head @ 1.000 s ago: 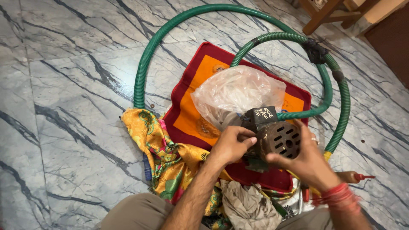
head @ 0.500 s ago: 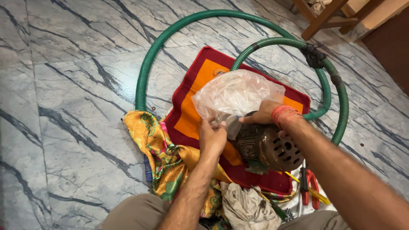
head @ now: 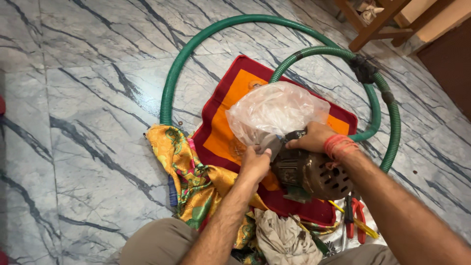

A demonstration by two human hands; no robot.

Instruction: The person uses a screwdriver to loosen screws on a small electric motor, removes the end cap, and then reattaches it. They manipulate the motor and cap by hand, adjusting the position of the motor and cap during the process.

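Motor (head: 314, 174) lies lengthwise left-right, vented end rightward; left hand (head: 255, 164) and right hand (head: 311, 139) grip pressed on it.

Dull, grimy metal motor (head: 314, 174), crinkled clear plastic bag (head: 274, 113), ribbed rubbery hose (head: 171, 83), polished marble floor (head: 83, 98).

Soft, even indoor light fills the view, bright enough for clear colour. The polished grey-veined marble floor (head: 88, 113) shows a faint sheen, no harsh glare. Shadows are weak and diffuse. The crumpled clear plastic bag (head: 277, 110) glints mildly. Edges bend slightly.
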